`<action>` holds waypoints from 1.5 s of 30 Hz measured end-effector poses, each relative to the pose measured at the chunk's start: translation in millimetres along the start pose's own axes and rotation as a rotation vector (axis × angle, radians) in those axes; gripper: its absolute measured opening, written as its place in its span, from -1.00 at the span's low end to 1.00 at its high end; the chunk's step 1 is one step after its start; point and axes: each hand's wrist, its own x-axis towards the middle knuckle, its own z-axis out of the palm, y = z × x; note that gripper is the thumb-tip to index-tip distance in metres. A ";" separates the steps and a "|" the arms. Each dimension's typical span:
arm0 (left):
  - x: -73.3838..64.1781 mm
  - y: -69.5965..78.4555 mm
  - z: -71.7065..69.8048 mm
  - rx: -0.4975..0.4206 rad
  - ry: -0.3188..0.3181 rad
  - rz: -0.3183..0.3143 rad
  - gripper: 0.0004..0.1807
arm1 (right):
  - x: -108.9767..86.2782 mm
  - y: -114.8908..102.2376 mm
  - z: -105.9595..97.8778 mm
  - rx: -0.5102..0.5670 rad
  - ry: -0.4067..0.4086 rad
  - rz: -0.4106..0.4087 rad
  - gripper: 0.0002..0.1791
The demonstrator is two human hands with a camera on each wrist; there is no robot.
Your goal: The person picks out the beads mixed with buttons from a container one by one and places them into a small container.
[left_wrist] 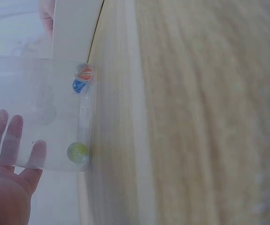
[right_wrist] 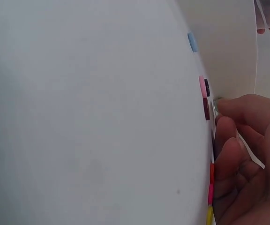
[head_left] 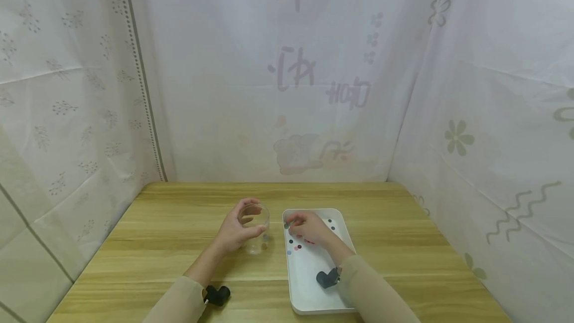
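My left hand holds a clear plastic cup around its side, close over the table left of the tray. Inside the cup lie a yellow-green glass marble, a blue marble and an orange-streaked marble. Over the far left part of the white tray, my right hand has its fingers curled, and its fingertips pinch a greenish marble near the tray wall. Small flat button-like discs lie around those fingers, among them a pink one and a blue one.
The tray stands on a wood-grain table. Black discs lie toward its far right side. Each wrist wears a black camera. Patterned white curtains hang behind the table and at both sides.
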 end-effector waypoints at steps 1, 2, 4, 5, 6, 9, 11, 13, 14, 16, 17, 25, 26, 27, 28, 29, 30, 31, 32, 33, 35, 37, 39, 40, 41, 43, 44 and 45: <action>0.0 -0.4 -0.2 -0.002 -0.001 0.002 -0.25 | -0.3 -0.4 0.1 -0.007 0.002 -0.001 -0.69; 0.0 -0.5 -0.2 0.000 -0.001 0.007 -0.25 | -0.4 -0.6 0.2 -0.013 0.004 -0.002 -0.70; -0.1 -0.7 -0.4 -0.001 -0.002 0.007 -0.25 | -1.0 -1.4 0.4 -0.016 0.002 0.003 -0.72; -0.1 -0.8 -0.5 0.000 -0.001 0.007 -0.25 | -1.3 -1.7 0.5 -0.017 0.001 0.004 -0.73; -0.1 -0.8 -0.6 0.002 0.000 0.007 -0.25 | -1.6 -2.1 0.5 -0.019 0.000 0.001 -0.75; -0.1 -1.0 -1.1 0.006 0.006 0.003 -0.23 | -2.3 -3.1 0.6 -0.018 -0.008 -0.004 -0.77; -0.2 -0.8 -1.2 0.009 0.008 0.001 -0.23 | -3.0 -3.8 0.8 -0.017 -0.014 -0.010 -0.76; -0.4 -0.7 -1.3 0.008 0.009 -0.001 -0.23 | -3.0 -4.2 1.3 -0.024 -0.017 -0.010 -0.76; -0.5 -0.7 -1.4 0.006 0.009 -0.001 -0.22 | -3.1 -4.6 1.6 -0.030 -0.019 -0.009 -0.77; -0.8 -1.0 -1.5 0.008 0.007 -0.001 -0.23 | -3.3 -5.2 2.3 -0.043 -0.019 -0.010 -0.77; -0.8 -1.2 -1.5 0.011 0.004 0.000 -0.23 | -3.6 -5.4 2.5 -0.052 -0.018 -0.011 -0.77; -0.6 -1.6 -1.1 0.014 -0.002 0.011 -0.22 | -4.7 -4.9 2.1 -0.084 -0.006 -0.009 -0.79; -0.7 -1.3 -0.8 0.016 -0.002 0.010 -0.23 | -4.6 -4.6 2.0 -0.078 -0.004 -0.010 -0.79; -0.7 -1.0 -0.6 0.016 0.000 0.009 -0.24 | -4.3 -3.9 2.0 -0.073 -0.003 -0.012 -0.79; -0.8 -0.8 -0.4 0.017 0.001 0.008 -0.25 | -4.0 -3.4 1.9 -0.070 -0.001 -0.013 -0.79; -0.8 -0.6 -0.2 0.015 0.001 0.007 -0.26 | -3.8 -2.8 1.7 -0.067 0.000 -0.017 -0.80; -0.8 -0.6 -0.2 0.014 0.003 0.007 -0.26 | -3.7 -2.3 1.5 -0.066 0.002 -0.020 -0.80; -0.9 -0.5 -0.2 0.012 0.003 0.007 -0.26 | -3.7 -1.9 1.1 -0.063 0.003 -0.023 -0.80; -0.9 -0.5 -0.2 0.012 0.003 0.007 -0.26 | -3.9 -2.0 0.7 -0.062 0.001 -0.019 -0.80; -0.8 -0.6 -0.3 0.012 0.002 0.007 -0.26 | -4.2 -2.1 0.2 -0.065 -0.001 -0.022 -0.80; -0.7 -0.6 -0.4 0.013 0.001 0.010 -0.26 | -5.2 -3.5 -1.4 -0.059 -0.004 -0.018 -0.79; -0.6 -0.3 -0.5 0.020 0.002 0.009 -0.25 | -6.1 -5.6 -2.8 -0.053 -0.009 -0.009 -0.79; -0.3 -0.1 -0.4 0.022 0.005 0.006 -0.25 | -6.7 -7.7 -4.0 -0.048 -0.012 0.000 -0.78; -0.2 0.0 -0.4 0.022 0.007 0.003 -0.24 | -6.7 -8.7 -4.5 -0.043 -0.012 0.009 -0.78; -0.1 0.0 -0.4 0.022 0.009 0.001 -0.24 | -6.9 -9.6 -4.9 -0.044 -0.013 0.015 -0.78; -0.1 0.1 -0.4 0.025 0.012 -0.003 -0.24 | -7.0 -10.2 -5.3 -0.042 -0.011 0.020 -0.78; -0.1 0.0 -0.3 0.022 0.013 -0.004 -0.25 | -7.0 -10.3 -5.6 -0.039 -0.010 0.024 -0.78; -0.1 -0.3 -0.4 0.021 0.012 -0.003 -0.24 | -6.9 -10.0 -5.7 -0.036 -0.008 0.028 -0.78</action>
